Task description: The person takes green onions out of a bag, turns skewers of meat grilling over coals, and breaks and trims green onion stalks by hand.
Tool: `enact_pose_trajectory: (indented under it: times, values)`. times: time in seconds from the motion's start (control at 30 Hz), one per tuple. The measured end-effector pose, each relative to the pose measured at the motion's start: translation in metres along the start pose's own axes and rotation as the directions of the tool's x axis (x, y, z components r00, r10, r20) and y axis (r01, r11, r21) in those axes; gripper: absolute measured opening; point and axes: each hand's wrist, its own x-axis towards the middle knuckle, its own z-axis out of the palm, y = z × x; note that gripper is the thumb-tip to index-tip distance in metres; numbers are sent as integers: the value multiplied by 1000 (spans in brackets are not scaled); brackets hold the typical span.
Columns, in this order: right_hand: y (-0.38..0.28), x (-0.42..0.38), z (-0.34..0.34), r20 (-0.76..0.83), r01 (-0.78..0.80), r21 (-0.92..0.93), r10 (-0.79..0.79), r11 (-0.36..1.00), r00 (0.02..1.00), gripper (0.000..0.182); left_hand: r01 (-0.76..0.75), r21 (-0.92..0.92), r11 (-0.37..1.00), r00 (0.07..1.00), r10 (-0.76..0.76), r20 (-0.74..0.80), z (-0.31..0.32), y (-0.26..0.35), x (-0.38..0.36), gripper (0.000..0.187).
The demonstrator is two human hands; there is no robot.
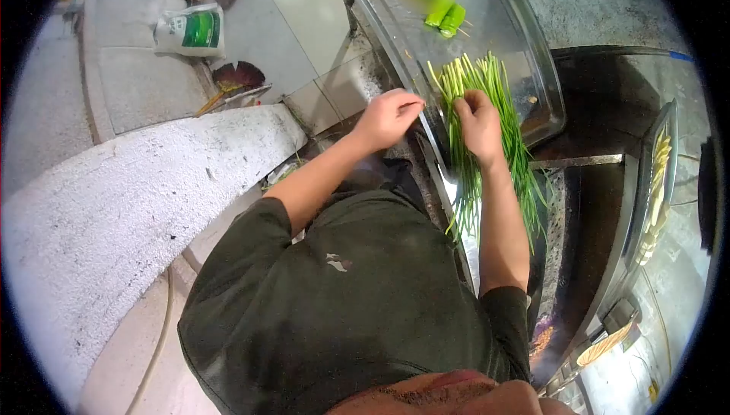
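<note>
On the metal tray (544, 103), the right hand (479, 122) pinches green chives (494, 80) while the left hand (389, 117), fingers curled, hovers beside them.

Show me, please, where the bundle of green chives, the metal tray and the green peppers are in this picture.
bundle of green chives (511, 149): head view, on the stalks beside the right hand.
metal tray (549, 88): head view, on its bare right rim.
green peppers (446, 18): head view, on the lower ends of the pair.
</note>
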Motion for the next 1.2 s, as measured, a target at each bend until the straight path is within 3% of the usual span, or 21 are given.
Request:
enact_pose_trajectory:
  times: [0.07,0.1,0.17,0.4,0.5,0.53,0.57,0.63,0.67,0.77,0.8,0.9,1.0,1.1,1.2]
  values:
    - [-2,-5,-7,29,-36,147,32,989,999,26,93,-227,970,995,-86,40,21,15,20,26]
    - [-15,-10,-13,47,-57,215,48,975,998,24,20,-249,968,1000,-16,19,30,22,27,28]
    - [-25,-17,-22,72,-86,281,68,956,995,21,118,-226,967,988,-91,127,34,44,38,26]
    - [-25,-27,-31,-44,-44,226,55,973,998,19,78,-68,995,985,-66,160,36,49,50,24]
    - [-16,-28,-36,-62,-60,253,78,966,995,19,189,-308,932,982,-182,54,38,27,57,19]
    - [-15,-30,-40,-78,-73,254,95,964,992,19,339,-513,788,938,-327,117,28,33,61,15]
    - [-13,-32,-43,-92,-83,256,110,963,990,20,224,-703,675,956,-294,22,27,19,68,11]
    - [-8,-35,-46,-98,-85,378,132,922,986,17,221,-810,543,905,-423,-37,15,23,73,10]
    - [-9,-37,-49,-65,-94,458,139,884,988,16,188,-812,553,913,-403,-62,15,9,75,10]
    - [-17,-39,-50,-2,-83,575,102,814,995,13,261,-648,716,964,-233,131,27,41,53,22]
    - [-18,-39,-50,16,-73,573,78,817,997,13,75,-483,873,997,-66,35,40,41,46,28]
    - [-18,-38,-51,79,-67,602,25,795,997,13,110,-476,873,989,-48,140,59,57,40,19]
    - [-15,-43,-51,97,-74,636,15,768,995,13,143,-455,879,989,-107,103,67,54,38,20]
    - [-15,-49,-55,92,-85,643,33,761,995,13,61,-563,824,998,-50,36,71,63,33,14]
    - [-17,-53,-64,87,-75,662,23,745,996,13,-58,-560,827,998,43,-41,72,78,27,13]
